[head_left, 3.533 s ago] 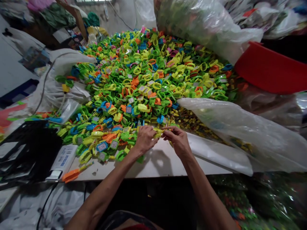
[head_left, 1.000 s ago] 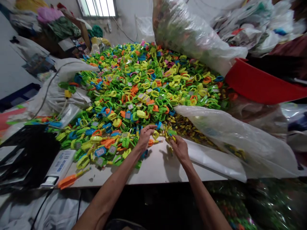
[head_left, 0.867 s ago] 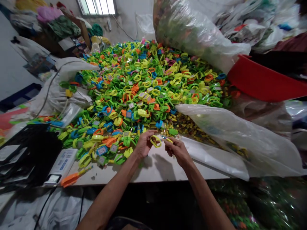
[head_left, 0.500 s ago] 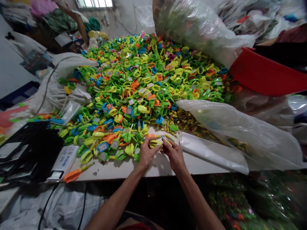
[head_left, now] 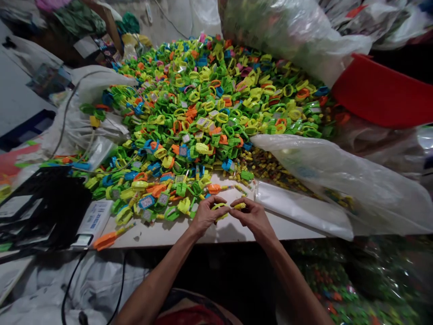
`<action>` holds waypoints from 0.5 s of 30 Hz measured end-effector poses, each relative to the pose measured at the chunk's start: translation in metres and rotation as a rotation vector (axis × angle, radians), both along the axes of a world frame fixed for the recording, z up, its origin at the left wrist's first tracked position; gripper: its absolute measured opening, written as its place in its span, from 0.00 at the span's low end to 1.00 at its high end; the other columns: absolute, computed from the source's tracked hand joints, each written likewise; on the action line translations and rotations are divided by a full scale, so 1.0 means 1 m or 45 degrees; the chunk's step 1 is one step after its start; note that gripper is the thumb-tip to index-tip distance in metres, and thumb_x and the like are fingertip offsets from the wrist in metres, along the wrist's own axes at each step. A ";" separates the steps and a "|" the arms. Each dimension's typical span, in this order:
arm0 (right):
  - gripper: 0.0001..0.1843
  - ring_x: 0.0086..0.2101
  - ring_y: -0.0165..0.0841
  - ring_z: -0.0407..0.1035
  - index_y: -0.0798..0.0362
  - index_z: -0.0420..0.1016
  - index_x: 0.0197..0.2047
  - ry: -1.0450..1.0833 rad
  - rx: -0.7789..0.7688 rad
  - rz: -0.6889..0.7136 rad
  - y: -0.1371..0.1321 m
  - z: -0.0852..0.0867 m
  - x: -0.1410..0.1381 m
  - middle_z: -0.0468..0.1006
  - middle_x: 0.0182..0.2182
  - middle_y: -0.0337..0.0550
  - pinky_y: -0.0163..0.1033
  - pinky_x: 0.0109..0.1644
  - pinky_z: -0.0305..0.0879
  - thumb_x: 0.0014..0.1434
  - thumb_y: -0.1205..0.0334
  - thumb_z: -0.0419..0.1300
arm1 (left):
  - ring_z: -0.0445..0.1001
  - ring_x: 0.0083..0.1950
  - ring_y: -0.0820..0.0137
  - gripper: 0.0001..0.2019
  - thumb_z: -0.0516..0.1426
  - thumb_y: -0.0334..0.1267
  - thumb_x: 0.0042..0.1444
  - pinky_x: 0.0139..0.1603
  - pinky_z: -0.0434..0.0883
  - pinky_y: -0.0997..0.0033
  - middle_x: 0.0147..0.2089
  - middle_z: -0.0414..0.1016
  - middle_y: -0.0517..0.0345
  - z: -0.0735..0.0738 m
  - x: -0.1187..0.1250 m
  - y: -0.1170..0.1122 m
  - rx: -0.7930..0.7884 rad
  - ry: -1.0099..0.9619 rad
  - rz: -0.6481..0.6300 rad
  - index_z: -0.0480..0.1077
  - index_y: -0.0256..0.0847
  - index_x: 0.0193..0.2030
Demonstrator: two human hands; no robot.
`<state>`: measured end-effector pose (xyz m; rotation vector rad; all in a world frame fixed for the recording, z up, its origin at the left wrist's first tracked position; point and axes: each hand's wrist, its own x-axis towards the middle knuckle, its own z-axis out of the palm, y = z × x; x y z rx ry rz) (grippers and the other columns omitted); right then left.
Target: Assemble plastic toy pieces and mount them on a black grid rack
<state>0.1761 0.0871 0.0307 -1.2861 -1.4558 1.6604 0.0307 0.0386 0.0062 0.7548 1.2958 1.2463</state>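
Observation:
My left hand (head_left: 205, 213) and my right hand (head_left: 253, 215) meet over the near edge of the white table (head_left: 233, 232). Both pinch one small yellow plastic ring piece (head_left: 221, 207) between their fingertips. The right hand's fingers also pinch a small yellow bit (head_left: 239, 206) at the piece's right end. Just beyond the hands spreads a huge heap of green, yellow, orange and blue plastic ring pieces (head_left: 209, 104), several with little square faces.
A clear plastic bag (head_left: 338, 180) of small yellow parts lies to the right. A red tub (head_left: 379, 95) and a bulging clear sack (head_left: 287, 31) sit behind it. At left are a black tray (head_left: 40, 212), a white box (head_left: 93, 219), cables and white bags.
My hands took a yellow ring from the heap's edge and drew back toward me, closing together on it. The view tilted down slightly.

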 end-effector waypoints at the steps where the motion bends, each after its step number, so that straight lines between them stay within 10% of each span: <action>1: 0.18 0.16 0.23 0.52 0.56 0.72 0.28 0.041 0.014 -0.002 -0.001 0.001 -0.001 0.61 0.14 0.31 0.32 0.19 0.48 0.39 0.51 0.67 | 0.64 0.23 0.79 0.26 0.68 0.52 0.36 0.20 0.59 0.81 0.28 0.69 0.61 0.001 0.002 0.000 -0.005 -0.023 -0.010 0.71 0.35 0.37; 6: 0.20 0.22 0.27 0.64 0.55 0.71 0.33 0.169 0.035 0.014 -0.003 0.006 0.001 0.71 0.25 0.39 0.34 0.25 0.60 0.47 0.46 0.63 | 0.65 0.24 0.76 0.23 0.67 0.52 0.38 0.24 0.62 0.78 0.25 0.70 0.60 0.003 0.000 -0.004 0.017 0.068 -0.024 0.72 0.34 0.34; 15: 0.23 0.17 0.24 0.53 0.54 0.70 0.34 -0.102 0.101 0.198 -0.008 0.010 0.012 0.65 0.17 0.33 0.30 0.18 0.46 0.44 0.43 0.64 | 0.74 0.40 0.65 0.17 0.63 0.46 0.47 0.42 0.70 0.68 0.39 0.77 0.52 0.004 -0.015 -0.010 0.387 0.751 -0.136 0.74 0.39 0.42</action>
